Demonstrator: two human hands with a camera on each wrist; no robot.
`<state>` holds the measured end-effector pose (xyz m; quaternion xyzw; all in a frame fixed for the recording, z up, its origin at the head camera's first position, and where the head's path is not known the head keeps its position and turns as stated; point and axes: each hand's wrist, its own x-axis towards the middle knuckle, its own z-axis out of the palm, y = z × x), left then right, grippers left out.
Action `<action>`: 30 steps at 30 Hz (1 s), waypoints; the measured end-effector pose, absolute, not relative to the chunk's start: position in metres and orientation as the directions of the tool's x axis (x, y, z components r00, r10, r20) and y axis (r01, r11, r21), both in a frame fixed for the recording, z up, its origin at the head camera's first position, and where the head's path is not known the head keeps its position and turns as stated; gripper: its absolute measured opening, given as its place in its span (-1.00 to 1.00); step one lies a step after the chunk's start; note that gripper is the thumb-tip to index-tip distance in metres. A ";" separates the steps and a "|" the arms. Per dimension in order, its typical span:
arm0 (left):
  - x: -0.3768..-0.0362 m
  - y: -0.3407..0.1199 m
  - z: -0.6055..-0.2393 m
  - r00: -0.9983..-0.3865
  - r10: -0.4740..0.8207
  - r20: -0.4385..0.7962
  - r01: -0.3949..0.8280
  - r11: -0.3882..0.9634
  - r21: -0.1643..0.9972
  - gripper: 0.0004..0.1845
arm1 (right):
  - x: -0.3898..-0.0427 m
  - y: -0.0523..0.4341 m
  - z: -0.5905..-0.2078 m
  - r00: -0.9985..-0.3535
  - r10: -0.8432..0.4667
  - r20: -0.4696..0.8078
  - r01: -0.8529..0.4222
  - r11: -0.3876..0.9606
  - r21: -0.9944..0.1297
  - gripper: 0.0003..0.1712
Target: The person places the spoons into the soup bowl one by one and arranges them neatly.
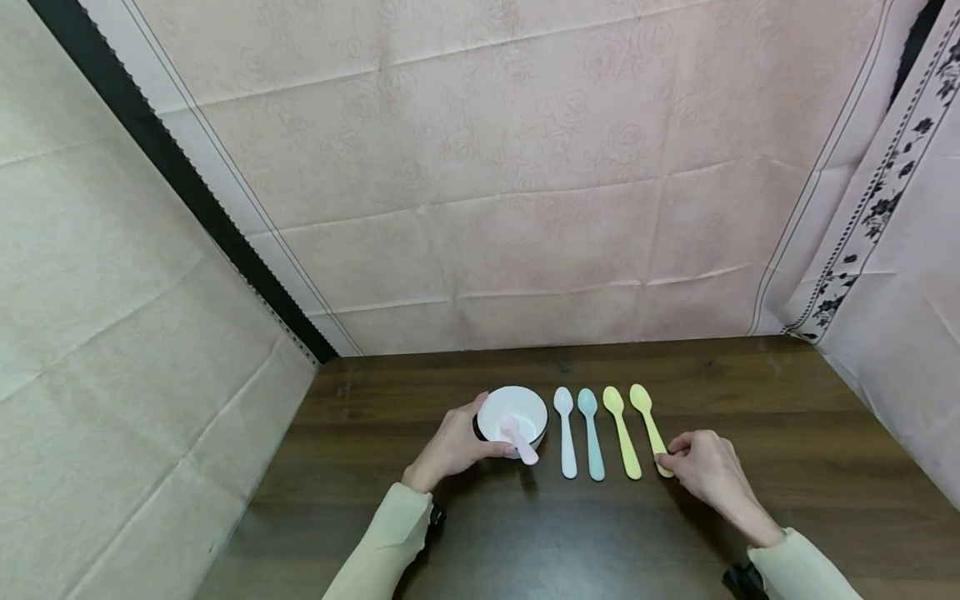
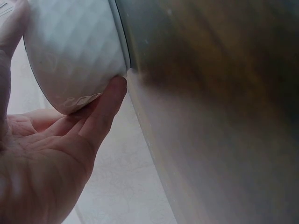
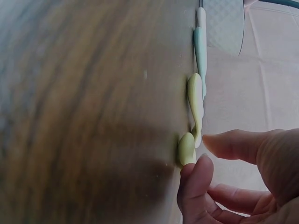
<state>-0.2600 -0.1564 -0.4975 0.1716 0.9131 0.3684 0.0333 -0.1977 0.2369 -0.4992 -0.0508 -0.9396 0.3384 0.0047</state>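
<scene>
A white bowl [image 1: 512,414] stands on the dark wooden table [image 1: 750,392] with a pink spoon [image 1: 520,440] leaning in it. My left hand [image 1: 467,439] grips the bowl's left side; in the left wrist view the fingers [image 2: 105,109] curl under the bowl [image 2: 74,51]. Right of the bowl lie a white spoon [image 1: 566,433], a blue spoon [image 1: 592,435], a green spoon [image 1: 622,433] and a yellow spoon [image 1: 649,427], side by side. My right hand [image 1: 697,467] pinches the near end of the yellow spoon [image 3: 187,149] between forefinger [image 3: 196,177] and thumb. The spoon lies flat.
Pink cloth walls [image 1: 525,208] close the table in at the back and on both sides. Bare wood stretches to the right of the spoons and along the near edge.
</scene>
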 end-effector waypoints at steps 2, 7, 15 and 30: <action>-0.260 -0.157 -0.498 -0.941 0.334 0.063 0.285 0.673 0.683 0.19 | -0.198 0.237 -0.499 -0.994 0.104 -0.035 0.102 0.761 -0.641 -0.79; -0.261 -0.157 -0.499 -0.941 0.331 0.066 0.285 0.675 0.680 0.19 | -0.199 0.237 -0.500 -0.993 0.105 -0.051 0.113 0.753 -0.648 -0.80; -0.261 -0.157 -0.498 -0.941 0.333 0.069 0.290 0.679 0.674 0.20 | -0.201 0.236 -0.500 -0.991 0.099 -0.095 0.137 0.727 -0.673 -0.81; -0.261 -0.157 -0.497 -0.940 0.334 0.075 0.294 0.675 0.677 0.19 | -0.203 0.235 -0.500 -0.988 0.100 -0.119 0.154 0.716 -0.681 -0.82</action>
